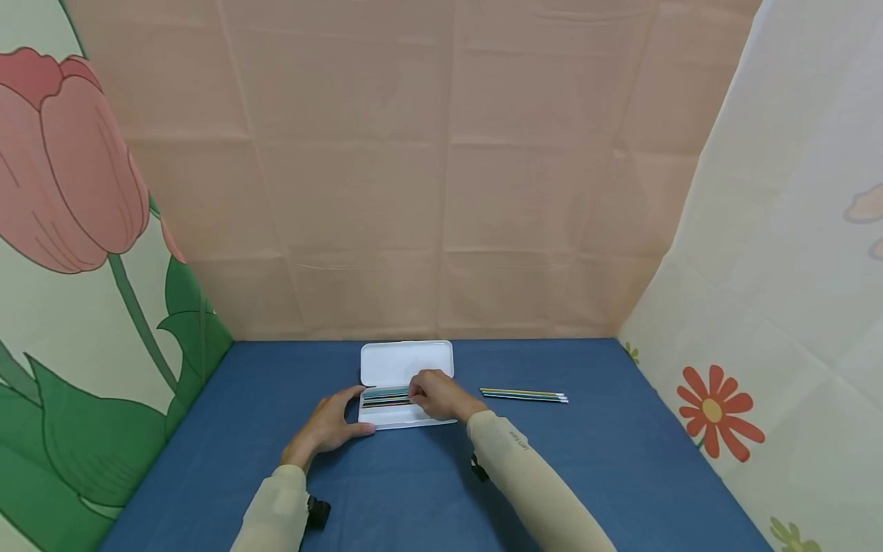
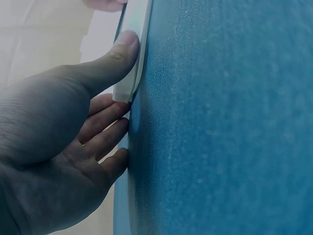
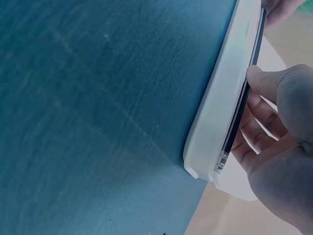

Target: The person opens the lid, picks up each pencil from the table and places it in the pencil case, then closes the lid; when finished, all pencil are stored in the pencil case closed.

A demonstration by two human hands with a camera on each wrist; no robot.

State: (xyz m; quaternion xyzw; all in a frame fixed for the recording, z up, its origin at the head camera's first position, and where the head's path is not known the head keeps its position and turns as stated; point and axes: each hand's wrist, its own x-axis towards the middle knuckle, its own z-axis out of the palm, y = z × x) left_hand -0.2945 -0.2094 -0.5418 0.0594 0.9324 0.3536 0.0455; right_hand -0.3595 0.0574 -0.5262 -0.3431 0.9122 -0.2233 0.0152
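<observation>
A white pencil case lies on the blue tabletop with its lid raised at the back. Several pencils lie side by side inside it. My left hand holds the case's left end, thumb on the front wall and fingers round the left side. Over the right half of the case, my right hand pinches a dark pencil with a silvery end, which lies along the case's rim in the right wrist view. My right hand covers the right part of the pencils in the head view.
Several more pencils lie together on the blue tabletop to the right of the case. A beige wall covering stands behind the table. Patterned cloths hang at the left and right sides.
</observation>
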